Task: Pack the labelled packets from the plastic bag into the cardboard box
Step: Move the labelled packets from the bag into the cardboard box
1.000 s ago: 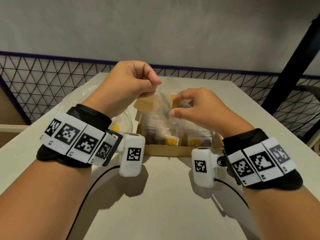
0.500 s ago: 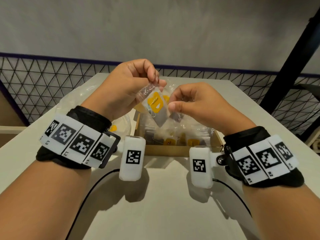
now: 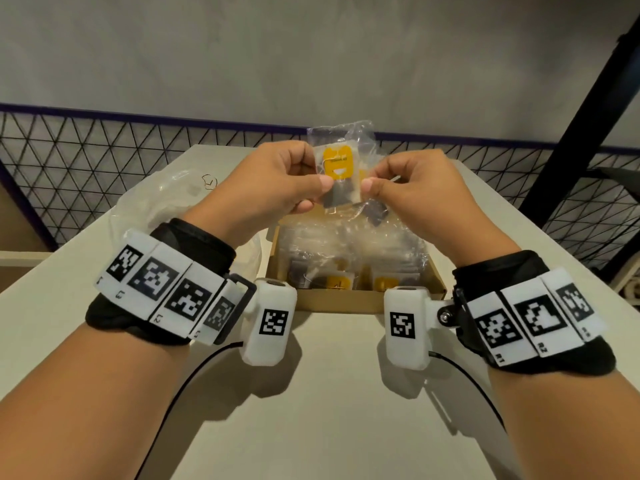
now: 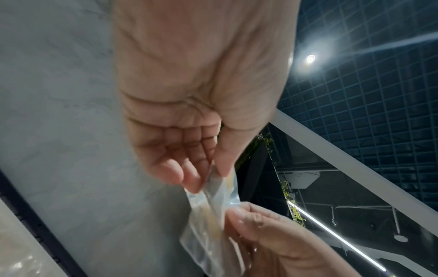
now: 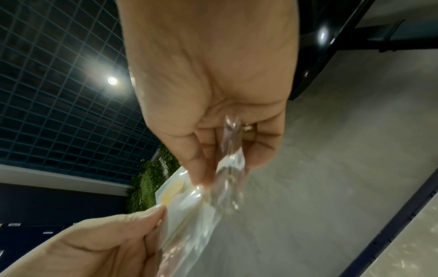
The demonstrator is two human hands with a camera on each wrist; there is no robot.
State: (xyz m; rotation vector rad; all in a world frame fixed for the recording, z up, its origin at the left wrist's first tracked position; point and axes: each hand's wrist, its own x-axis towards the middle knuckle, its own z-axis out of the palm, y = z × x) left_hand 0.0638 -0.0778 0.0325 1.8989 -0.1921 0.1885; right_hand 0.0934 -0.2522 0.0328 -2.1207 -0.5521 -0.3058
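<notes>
Both hands hold up a clear packet with a yellow label (image 3: 338, 164) above the cardboard box (image 3: 343, 304). My left hand (image 3: 313, 183) pinches its left edge between thumb and fingers. My right hand (image 3: 372, 183) pinches the right edge. The left wrist view shows that packet (image 4: 213, 189) as clear film pinched at my fingertips (image 4: 192, 180); in the right wrist view the packet (image 5: 227, 180) is blurred. More clear film hangs behind and below the label. The box holds several packets with yellow labels (image 3: 337, 282). A crumpled plastic bag (image 3: 162, 199) lies left of the box.
The box stands mid-table on a pale table (image 3: 329, 393). A black wire-mesh fence (image 3: 86, 161) runs behind the far edge, and a dark slanted post (image 3: 581, 133) rises at the right. Black cables trail from both wrist cameras across the near tabletop.
The packet has been lifted higher above the box and turned upright so its yellow label faces me. Both hands rose with it and now pinch opposite edges.
</notes>
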